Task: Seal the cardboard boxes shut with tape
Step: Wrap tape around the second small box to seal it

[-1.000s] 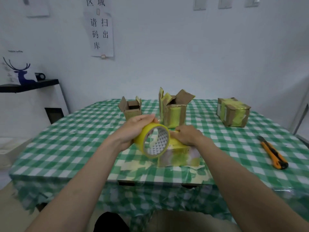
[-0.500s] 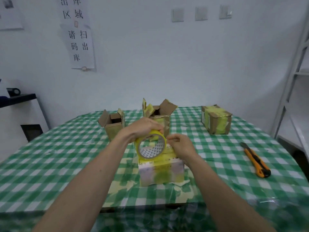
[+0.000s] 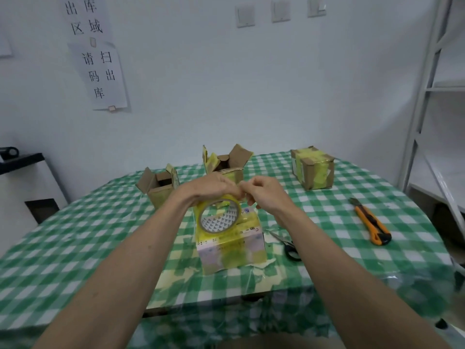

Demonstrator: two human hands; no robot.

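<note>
Tape roll (image 3: pixel 218 217) gripped by left hand (image 3: pixel 211 187) | its end seemingly pinched by right hand (image 3: pixel 264 191) | far-right-corner box (image 3: pixel 313 168) sealed | two far-edge boxes (image 3: pixel 222 163) still unsealed

Tape roll (image 3: pixel 218 217) hangs under left hand (image 3: pixel 210 186), w/ right hand (image 3: pixel 265 192) touching it just to the right. Box (image 3: pixel 232 250) on tabletop (image 3: pixel 75 235) directly below both hands. Scissors (image 3: pixel 289 245) below right hand, knife (image 3: pixel 372 225) farther right. Two open boxes (image 3: pixel 158 187) (image 3: pixel 226 162) beyond hands; taped box (image 3: pixel 313 168) beyond, to the right.
</note>
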